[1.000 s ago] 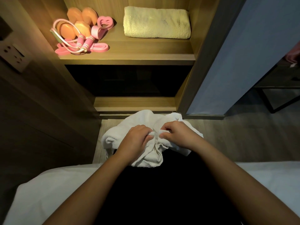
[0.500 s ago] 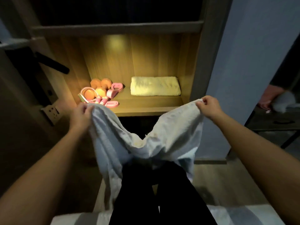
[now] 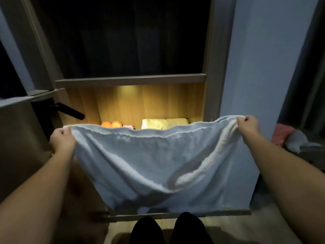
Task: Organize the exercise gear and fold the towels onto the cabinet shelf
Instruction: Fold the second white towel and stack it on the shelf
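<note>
White towel [image 3: 149, 164] is held spread across mid-frame. The left hand [image 3: 62, 140] clamps its upper left corner with the fingers curled over the hem, and the right hand [image 3: 248, 126] clamps the bunched upper right corner. The towel hangs in front of the lit cabinet shelf [image 3: 123, 103], hiding the shelf board and most of its contents. Only tops show above the hem: two orange rounded items [image 3: 111, 124], a pink piece [image 3: 128, 126] too small to identify, and a folded yellow towel [image 3: 164, 123] to their right. The dark compartment above is unreadable. Dark-clad legs [image 3: 146, 229] are cut off at bottom centre.
</note>
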A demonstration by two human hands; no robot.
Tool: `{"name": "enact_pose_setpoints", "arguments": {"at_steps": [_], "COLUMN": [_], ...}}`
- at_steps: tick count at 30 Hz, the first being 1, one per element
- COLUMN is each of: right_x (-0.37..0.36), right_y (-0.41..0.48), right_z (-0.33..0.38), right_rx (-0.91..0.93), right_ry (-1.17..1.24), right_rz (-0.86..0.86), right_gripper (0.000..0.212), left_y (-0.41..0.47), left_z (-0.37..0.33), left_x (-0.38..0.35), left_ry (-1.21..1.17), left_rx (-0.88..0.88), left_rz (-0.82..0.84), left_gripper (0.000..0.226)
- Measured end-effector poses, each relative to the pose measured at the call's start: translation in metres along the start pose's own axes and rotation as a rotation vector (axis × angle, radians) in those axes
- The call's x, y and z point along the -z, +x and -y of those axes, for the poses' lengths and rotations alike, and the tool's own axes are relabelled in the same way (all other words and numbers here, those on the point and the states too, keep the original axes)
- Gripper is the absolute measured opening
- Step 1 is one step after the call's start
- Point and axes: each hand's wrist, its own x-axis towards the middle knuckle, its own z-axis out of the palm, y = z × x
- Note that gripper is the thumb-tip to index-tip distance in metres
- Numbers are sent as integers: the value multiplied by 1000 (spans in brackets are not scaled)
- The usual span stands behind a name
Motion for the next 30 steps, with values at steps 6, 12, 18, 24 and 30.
{"name": "enact_pose_setpoints", "arguments": {"at_steps": [6, 12, 18, 24, 30], "right_x": [10, 12, 1, -11, -47], "right_y": [11, 13, 11, 1, -69], "right_z": [19, 16, 17, 20, 83], "right_rx": [24, 59, 44, 114, 435], "right_ry": [94, -39, -135, -69, 122], "right_rz": [-161, -121, -33, 9, 413], "right_gripper": [22, 16, 16, 9, 9], "left_y": [21, 31, 34, 15, -57], "left_z": [-19, -21, -18, -21, -84], "left_x": [-1, -5, -6, -7, -45], "left_ry": [-75, 19, 113, 118, 113], "left_rx": [-46, -99, -64, -93, -508], "left_rz": [-142, -97, -68, -5, 339], "left_gripper": [33, 28, 30, 33, 22]}}
